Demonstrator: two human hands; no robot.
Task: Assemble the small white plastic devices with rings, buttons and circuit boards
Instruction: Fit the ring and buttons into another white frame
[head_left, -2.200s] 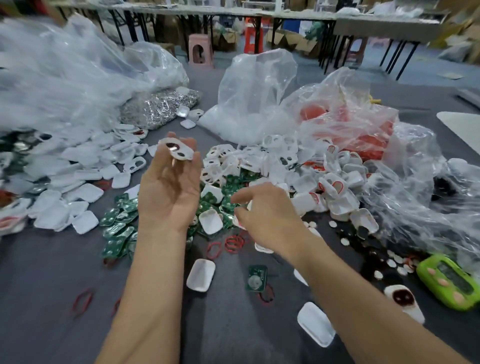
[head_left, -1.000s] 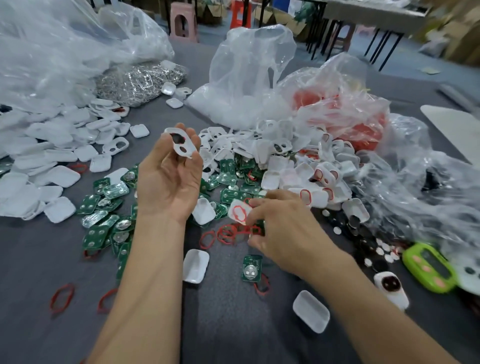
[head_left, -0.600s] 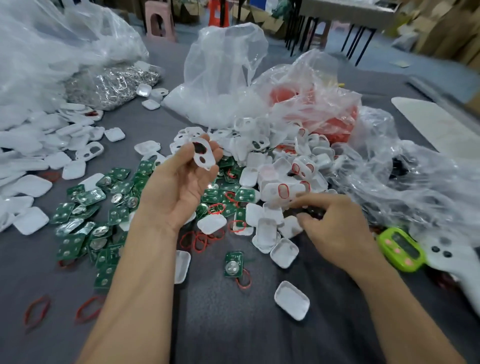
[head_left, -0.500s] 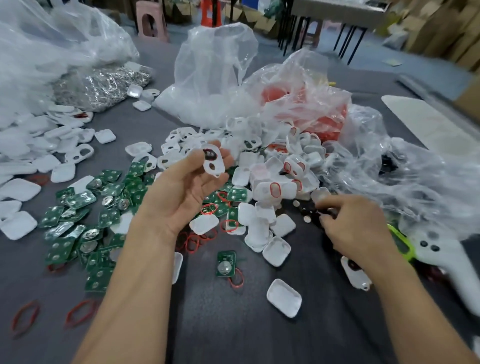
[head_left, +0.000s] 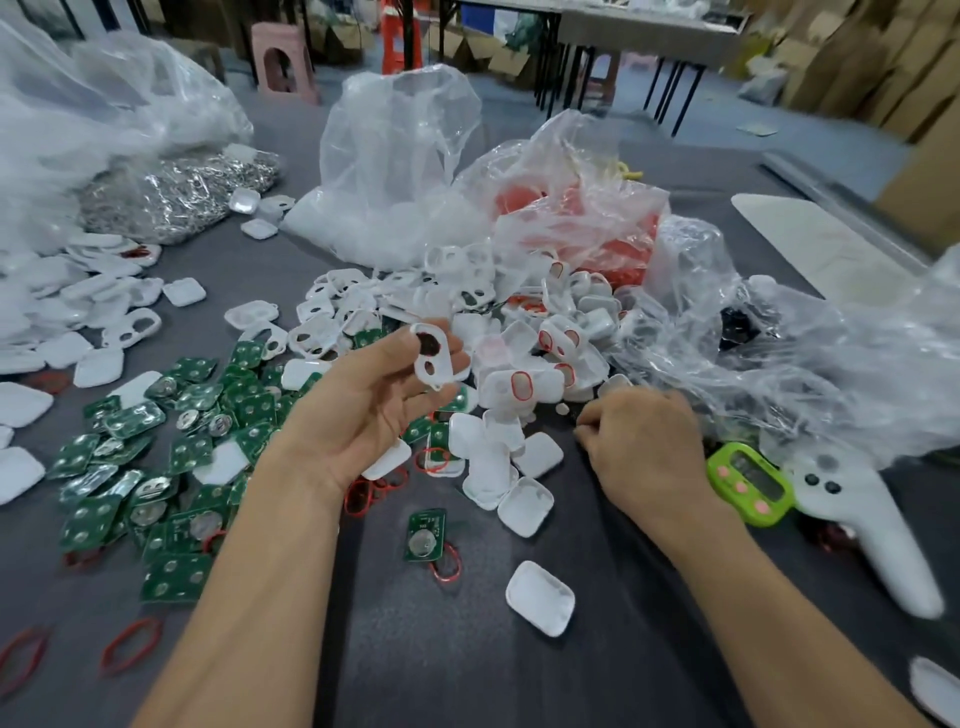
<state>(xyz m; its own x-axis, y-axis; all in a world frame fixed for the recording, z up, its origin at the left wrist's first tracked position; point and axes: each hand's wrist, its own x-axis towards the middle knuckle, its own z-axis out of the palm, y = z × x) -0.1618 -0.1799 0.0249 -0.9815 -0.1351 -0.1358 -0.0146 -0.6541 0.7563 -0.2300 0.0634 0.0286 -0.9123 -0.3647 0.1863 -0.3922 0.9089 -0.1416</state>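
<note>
My left hand (head_left: 363, 410) is raised palm up and pinches a white shell with two holes (head_left: 435, 353) at its fingertips; a dark button shows in the upper hole. My right hand (head_left: 641, 447) rests on the grey table with fingers curled down at the edge of a pile of white shells (head_left: 519, 338); what its fingertips pinch is hidden. Green circuit boards (head_left: 171, 441) lie spread at the left. One single board with a coin cell (head_left: 426, 535) lies in front of me beside a red ring (head_left: 445, 564).
Clear plastic bags (head_left: 400, 166) of white and red parts stand behind the pile. A bag of silver metal parts (head_left: 182, 192) is at the far left. A green timer (head_left: 750, 483) and a white controller (head_left: 857, 530) lie at the right. Loose red rings (head_left: 130, 642) lie at the near left.
My right hand moved from the red rings in the middle to the right side of the shell pile. My left hand kept the shell and drifted right.
</note>
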